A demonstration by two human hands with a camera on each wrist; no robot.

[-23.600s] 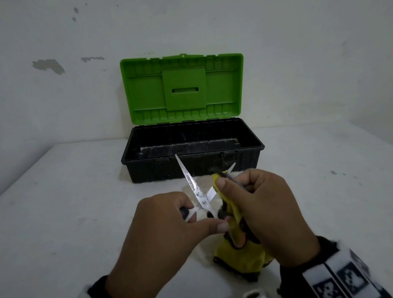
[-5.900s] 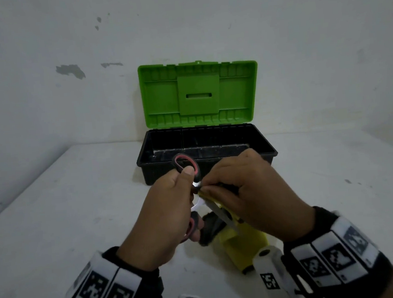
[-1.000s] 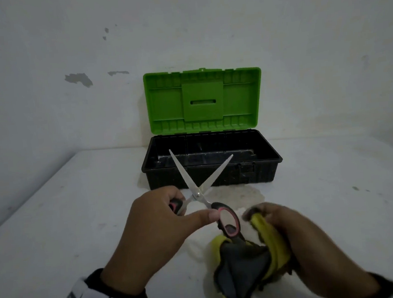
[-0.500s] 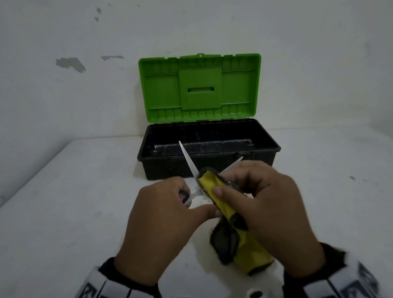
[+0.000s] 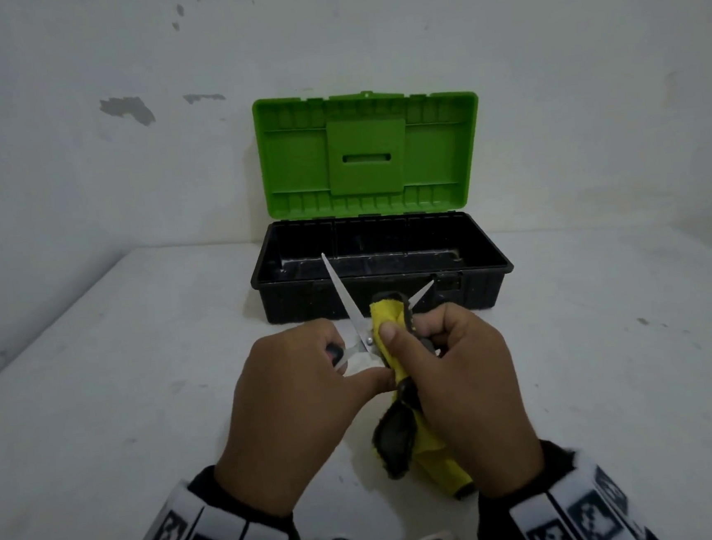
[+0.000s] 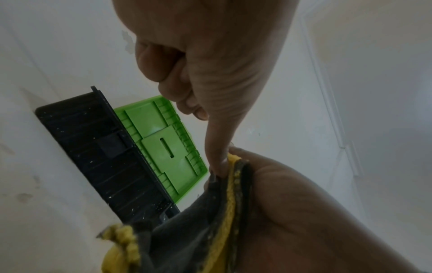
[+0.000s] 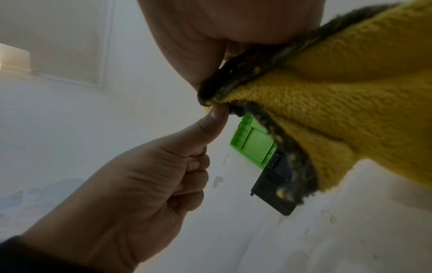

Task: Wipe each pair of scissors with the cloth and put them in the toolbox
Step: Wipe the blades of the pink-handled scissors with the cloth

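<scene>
My left hand (image 5: 312, 385) grips the handles of a pair of scissors (image 5: 346, 303) with its blades spread apart and pointing away toward the toolbox. My right hand (image 5: 445, 374) pinches the yellow and grey cloth (image 5: 387, 325) around the right blade, whose tip sticks out past the cloth. The rest of the cloth (image 5: 408, 442) hangs down to the table. In the wrist views the cloth (image 7: 339, 96) fills the right side and my left hand (image 7: 131, 184) is curled beside it. The black toolbox (image 5: 383, 286) stands open behind, green lid (image 5: 367, 152) upright.
The toolbox (image 6: 98, 147) sits near the white wall at the back of a white table (image 5: 118, 376). Its inside looks dark, and I cannot make out what lies in it. Bare table surface lies to the left and right of my hands.
One second ago my right hand held the cloth low, away from the scissors. It has since come up and wrapped the cloth around the right blade. The left hand keeps its hold.
</scene>
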